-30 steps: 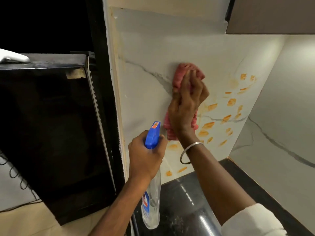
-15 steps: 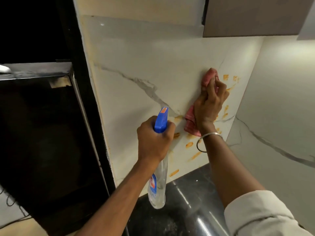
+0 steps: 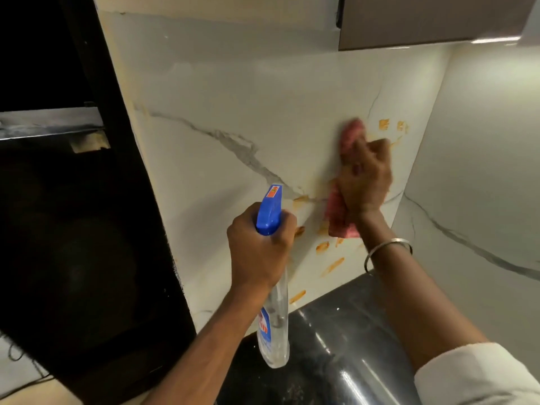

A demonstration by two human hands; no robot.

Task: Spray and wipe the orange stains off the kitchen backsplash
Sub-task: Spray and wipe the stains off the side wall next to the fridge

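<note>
orange stains point(image 3: 322, 247): smears and dabs are lying on the right part of the backsplash point(image 3: 233, 97). some are sitting high beside the inner corner, and others are trailing down toward the lower edge where the tile is meeting the bench point(image 3: 344, 331).

cloth point(image 3: 339, 220): this pink, bunched cloth is lying flat against the backsplash among the stains, with one end showing above the knuckles and one below the wrist.

right hand point(image 3: 365, 176): its fingers are curling over the cloth and pressing it to the tile. the hand is showing blurred. a metal bangle point(image 3: 385, 247) is circling the wrist, and a white sleeve point(image 3: 479, 375) is covering the upper forearm.

spray bottle point(image 3: 274, 325): it is hanging upright above the bench with its blue trigger head pointing at the backsplash. the body is clear and the contents are looking colourless, but the fill level is not showing.

left hand point(image 3: 257, 247): it is wrapping tightly round the bottle's neck, just left of the cloth and below it.

edges and room: a wide stretch of grey-veined marble is lying between the cloth and the black panel point(image 3: 73, 229) at the left. the side wall point(image 3: 482, 171) is closing the corner just right of the hand holding the cloth. the cabinet point(image 3: 423, 19) is overhanging well above that hand. the dark glossy bench is running under both forearms.
</note>
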